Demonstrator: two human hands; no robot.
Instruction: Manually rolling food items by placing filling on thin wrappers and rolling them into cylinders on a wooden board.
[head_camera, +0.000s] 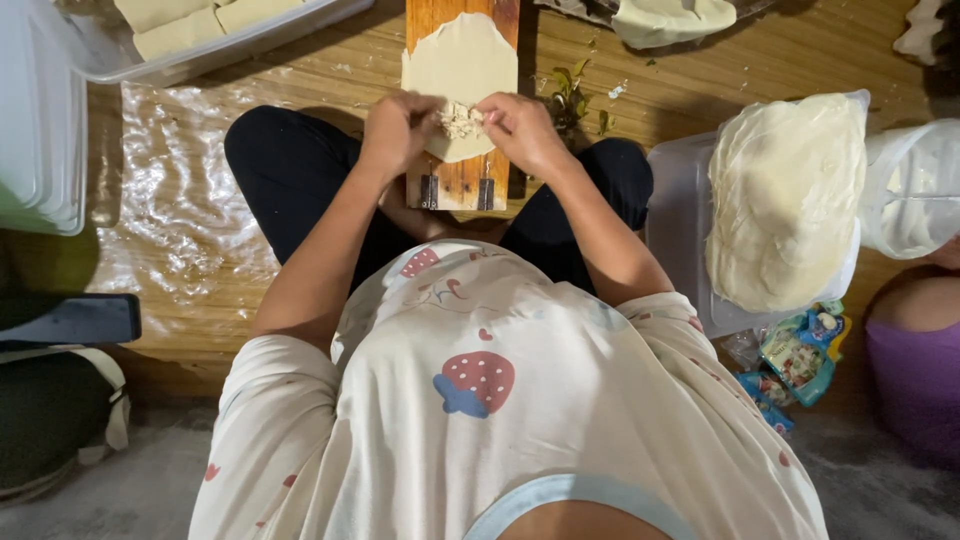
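At the far left, a stack of pale plastic trays (40, 130) stands against the edge of the wooden floor (300, 75), out of the working area. Beside it, a clear tub (200, 50) holds pale folded pieces (180, 28), set within reach of the left arm but apart from the board. A sheet of clear plastic film (170, 200) lies flat on the floor next to the person's left knee. In the centre, a narrow wooden board (462, 180) rests between the knees, directly in front of the body, so both hands meet over it without stretching. A thin pale wrapper (460, 65) lies flat on the board. The left hand (398, 130) and the right hand (522, 128) close in from either side, fingertips pinched narrow on a small clump of shredded filling (461, 120), which sits on the near edge of the wrapper; each grip is tight and holds the filling from its own side, apparently to shape it. Some green leaf scraps (572, 100) lie just right of the board. Further right, a stack of round wrappers (785, 200) rests on a plastic container (680, 230), near the right elbow. A clear bag (915, 190) lies at the far right, with small coloured packets (800, 360) below.
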